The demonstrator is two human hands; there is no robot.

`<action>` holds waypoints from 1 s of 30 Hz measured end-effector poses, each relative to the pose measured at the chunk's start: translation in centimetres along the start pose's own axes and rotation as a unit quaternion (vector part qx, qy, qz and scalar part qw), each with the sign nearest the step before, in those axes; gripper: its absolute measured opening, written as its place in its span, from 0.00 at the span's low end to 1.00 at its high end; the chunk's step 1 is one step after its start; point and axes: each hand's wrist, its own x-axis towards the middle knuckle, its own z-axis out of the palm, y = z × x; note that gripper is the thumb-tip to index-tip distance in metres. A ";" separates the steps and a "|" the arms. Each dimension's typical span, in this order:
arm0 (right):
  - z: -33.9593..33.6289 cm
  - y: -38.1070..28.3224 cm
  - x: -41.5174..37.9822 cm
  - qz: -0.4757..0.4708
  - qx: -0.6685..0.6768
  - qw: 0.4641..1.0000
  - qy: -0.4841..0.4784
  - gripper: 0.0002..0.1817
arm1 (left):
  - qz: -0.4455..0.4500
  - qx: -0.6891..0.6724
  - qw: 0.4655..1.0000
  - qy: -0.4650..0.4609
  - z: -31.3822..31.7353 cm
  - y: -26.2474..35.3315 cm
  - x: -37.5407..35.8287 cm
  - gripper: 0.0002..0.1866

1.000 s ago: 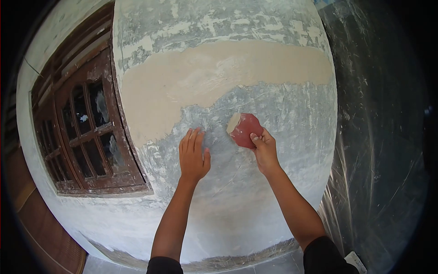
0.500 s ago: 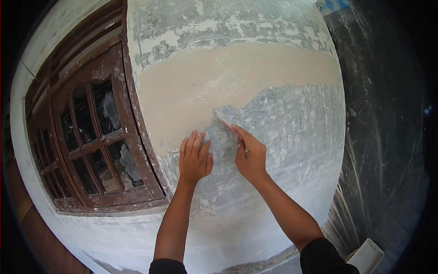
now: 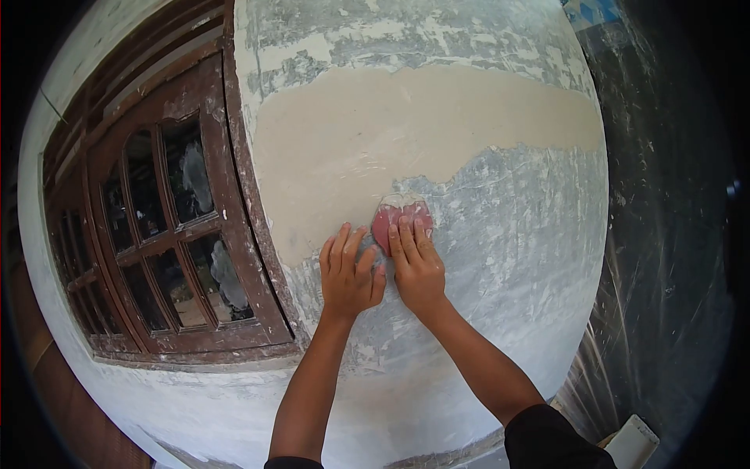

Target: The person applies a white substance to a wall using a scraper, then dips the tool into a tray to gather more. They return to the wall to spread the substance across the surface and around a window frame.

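Observation:
A wall (image 3: 516,227) fills the view, patchy grey and white. Across its upper part runs a broad band of smooth beige putty (image 3: 351,133) with a ragged lower edge. My right hand (image 3: 419,273) holds a flat reddish-pink putty spreader (image 3: 383,223), fingers pressed on its face and the thumb out of sight. Whitish putty coats the spreader's upper edge, which lies against the wall just below the band. Just left of it, my left hand (image 3: 349,275) has its fingers spread at the wall beneath the beige area and holds nothing.
A brown wooden window (image 3: 176,242) with glass panes is set in the wall on the left. At the right, beyond the wall's edge, is a dark, white-streaked surface (image 3: 664,234). A whitish box-like object (image 3: 633,443) sits at the lower right.
The spreader has turned from edge-on to flat against the wall, its face now visible under my right fingers. The view has shifted slightly, and my left hand stays near the same wall spot.

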 end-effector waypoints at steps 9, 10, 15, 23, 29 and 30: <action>-3.7 0.1 -4.1 -0.021 -0.005 0.997 -0.079 0.25 | 0.007 0.014 1.000 -0.005 0.0 -0.2 -0.3 0.19; -4.7 0.3 -4.0 -0.017 0.015 0.996 -0.083 0.25 | 0.009 0.014 1.000 -0.006 0.0 -0.2 -0.3 0.18; -8.5 1.4 -0.4 0.078 0.104 0.991 -0.046 0.31 | 0.012 0.025 0.999 -0.018 -0.1 0.2 0.2 0.18; -6.7 4.5 9.7 0.172 0.220 0.960 -0.039 0.35 | 0.098 0.107 0.978 -0.150 -0.4 0.8 1.0 0.21; -4.4 6.5 11.7 0.171 0.143 0.972 -0.075 0.30 | 0.102 0.113 0.975 -0.161 -0.5 1.0 0.7 0.23; -4.9 7.2 11.9 0.172 0.144 0.972 -0.074 0.30 | 0.104 0.114 0.975 -0.162 -0.5 1.0 0.6 0.23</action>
